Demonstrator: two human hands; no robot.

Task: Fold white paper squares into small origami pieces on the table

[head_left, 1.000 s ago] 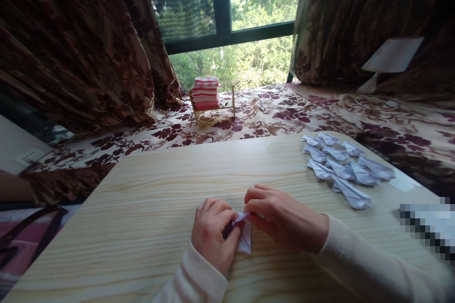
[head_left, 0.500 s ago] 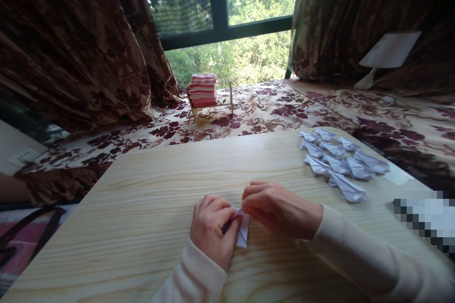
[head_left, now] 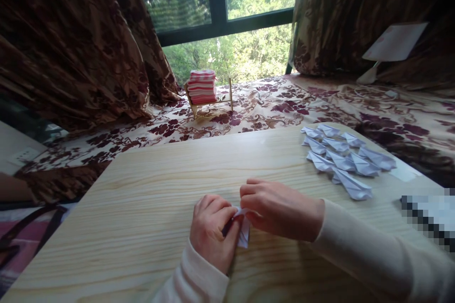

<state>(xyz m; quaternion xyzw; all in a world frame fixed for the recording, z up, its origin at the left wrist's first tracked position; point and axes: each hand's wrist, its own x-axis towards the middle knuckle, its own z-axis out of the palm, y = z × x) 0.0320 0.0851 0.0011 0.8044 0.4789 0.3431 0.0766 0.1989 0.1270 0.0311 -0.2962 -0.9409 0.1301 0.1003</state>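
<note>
A small folded white paper (head_left: 243, 236) lies near the front middle of the wooden table (head_left: 156, 170). My left hand (head_left: 214, 232) rests on the table with its thumb and fingers closed on the paper's left side. From the right, my right hand (head_left: 279, 208) pinches the paper's upper end, where a flap is lifted and bent. The fingers of both hands cover part of the paper, so its full shape is hidden. Several folded white paper pieces (head_left: 341, 160) with pointed ends lie in rows at the table's back right.
Beyond the table, a small wooden stand (head_left: 213, 102) holds a stack of red and white cloths (head_left: 202, 87) on a flowered cover (head_left: 265, 99). A white lamp (head_left: 394, 42) stands at the back right. A blurred-out object (head_left: 430, 215) lies at the table's right edge.
The paper's upper flap now stands lifted and curled between my hands. My right fingertips have shifted slightly, while my left hand stays in place. The view has tilted a little.
</note>
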